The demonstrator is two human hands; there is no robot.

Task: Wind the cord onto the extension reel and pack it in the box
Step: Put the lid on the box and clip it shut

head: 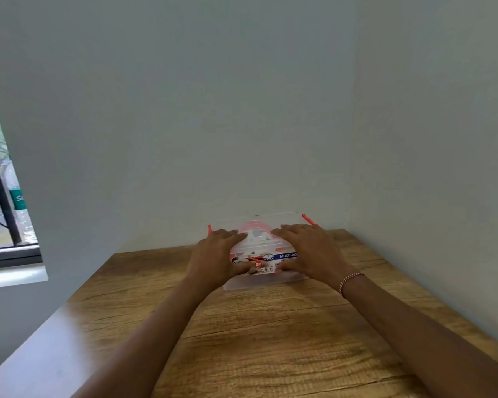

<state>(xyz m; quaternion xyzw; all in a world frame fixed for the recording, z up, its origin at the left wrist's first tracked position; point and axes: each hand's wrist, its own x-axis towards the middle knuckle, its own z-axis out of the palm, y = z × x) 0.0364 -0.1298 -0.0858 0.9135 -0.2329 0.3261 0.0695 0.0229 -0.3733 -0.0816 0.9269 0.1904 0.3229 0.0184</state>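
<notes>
Your left hand (216, 254) and right hand (308, 251) lie flat, fingers spread, pressing the clear plastic lid on the red-latched box (259, 245) near the wooden table's (270, 340) far corner, probably seating it; reel inside indistinct.

Soft daylight from the window (0, 179) at left; slightly blurred, edges bowed

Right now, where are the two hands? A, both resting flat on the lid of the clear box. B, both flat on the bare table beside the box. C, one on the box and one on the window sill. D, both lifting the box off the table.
A: the left hand and right hand both lie palm-down on the lid of the box, which sits on the table.
</notes>
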